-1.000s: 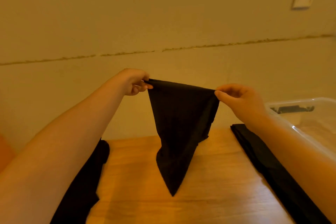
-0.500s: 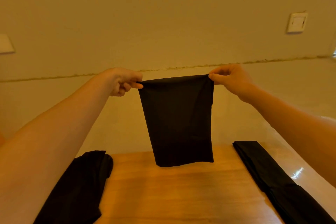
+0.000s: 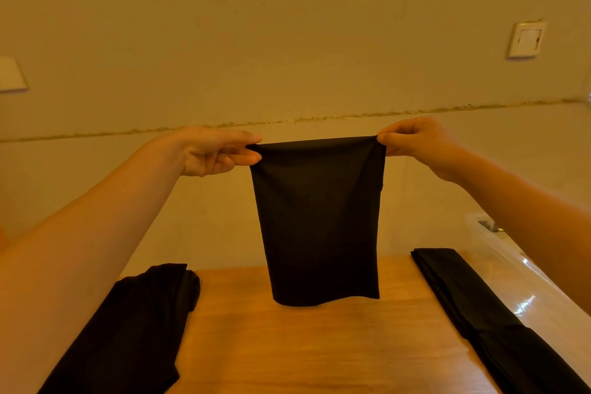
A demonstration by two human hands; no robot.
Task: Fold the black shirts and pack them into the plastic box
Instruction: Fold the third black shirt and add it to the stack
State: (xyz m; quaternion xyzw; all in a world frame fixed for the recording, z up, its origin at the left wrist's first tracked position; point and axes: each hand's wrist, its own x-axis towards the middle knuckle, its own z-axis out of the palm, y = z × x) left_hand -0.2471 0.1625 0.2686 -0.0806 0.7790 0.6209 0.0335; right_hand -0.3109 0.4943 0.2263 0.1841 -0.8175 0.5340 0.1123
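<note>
Above the wooden table [image 3: 319,345], a folded black shirt [image 3: 318,221] hangs as a narrow panel, its top edge stretched level between the two hands and its lower hem just clear of the tabletop. The left hand [image 3: 208,150] pinches the shirt's left top corner between thumb and fingers; the right hand [image 3: 415,141] pinches the right top corner the same way. The risk from here, as I judge it, is that the slack layers slide apart or one corner slips from a pinch as the shirt is lowered, so the fold opens or lands crooked. To the left of the hanging shirt lies a loose heap of black cloth [image 3: 128,329] on the table; to its right a long folded black garment [image 3: 479,313] lies between it and the clear plastic box [image 3: 499,243], whose rim shows at the table's right edge. That garment lies in the way of a low carry toward the box.
</note>
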